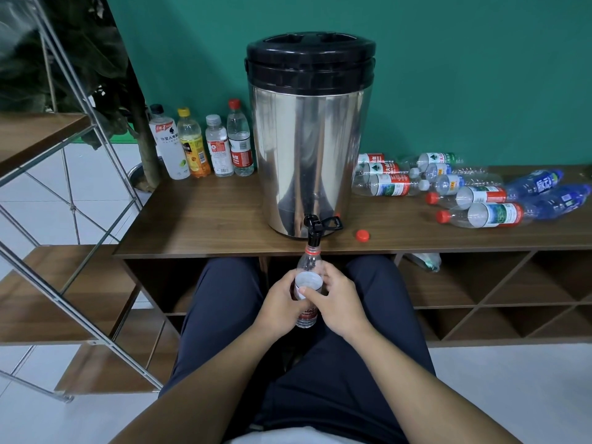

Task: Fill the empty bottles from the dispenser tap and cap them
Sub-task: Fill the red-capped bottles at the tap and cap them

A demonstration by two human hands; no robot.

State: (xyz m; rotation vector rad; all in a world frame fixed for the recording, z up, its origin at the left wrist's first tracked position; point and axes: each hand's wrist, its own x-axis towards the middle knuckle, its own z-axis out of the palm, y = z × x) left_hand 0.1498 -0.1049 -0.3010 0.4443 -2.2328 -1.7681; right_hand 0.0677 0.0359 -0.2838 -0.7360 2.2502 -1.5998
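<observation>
Head view, looking down at a seated person's lap. Both hands hold one clear plastic bottle (307, 283) upright, its open neck right under the black tap (313, 226) of a steel dispenser (309, 149) standing on a wooden table (205, 219). The left hand (280, 304) wraps its grip around the bottle's left side; the right hand (336, 301) wraps the right side, thumb pressed across the white label. Both forearms reach forward from the near edge, wrists roughly level.

The bottle looks thin-walled and light, likely to dent if squeezed, and heavier as it fills; the labelled middle seems the firmest place to hold.

A loose red cap (362, 235) lies on the table right of the tap. Capped upright bottles (205, 145) stand far left; empty bottles (464, 190) lie on their sides at the right.
</observation>
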